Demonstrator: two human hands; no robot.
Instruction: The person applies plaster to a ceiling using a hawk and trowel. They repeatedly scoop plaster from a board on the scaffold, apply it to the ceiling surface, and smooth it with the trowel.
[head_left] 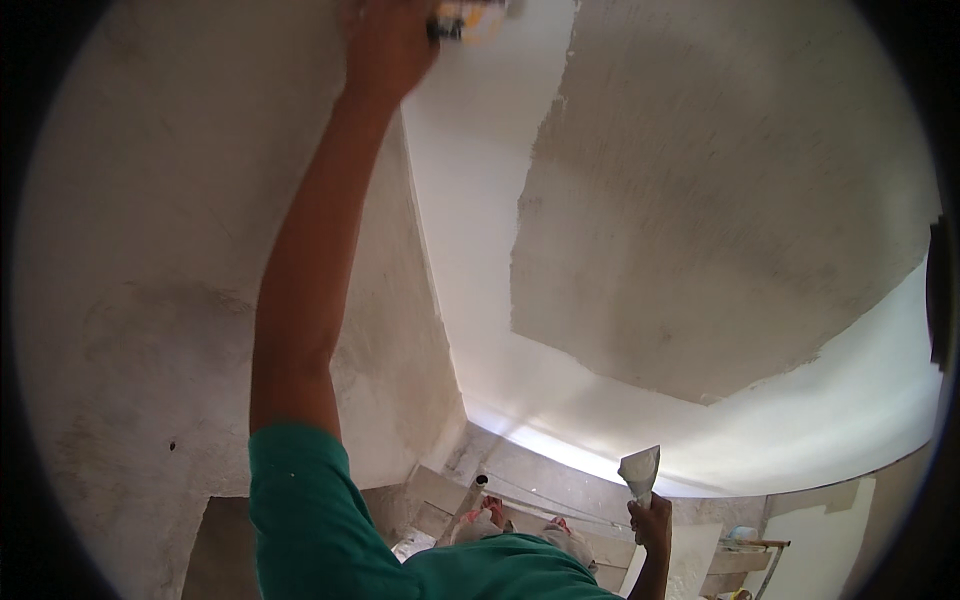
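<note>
My left arm, in a green sleeve, reaches up along the corner to the top edge of the picture. There my left hand (388, 50) is closed on a tool with a black and yellow-orange part (465, 20). The picture's edge and motion blur hide the rest of it, so I cannot make out its kind. It is close to the white-coated wall (480, 130). Low on the right, my right hand (652, 525) grips the handle of a putty knife (640, 470). Its flared blade points upward, smeared with pale material, and appears apart from the wall.
A grey, uncoated patch (690, 220) with ragged edges fills the wall's middle. Rough grey wall (150, 250) stands to the left. Below are my feet (490, 510), a metal pipe (478, 490), boards and a metal-framed stand (770, 550). Something dark (938, 295) shows at the right rim.
</note>
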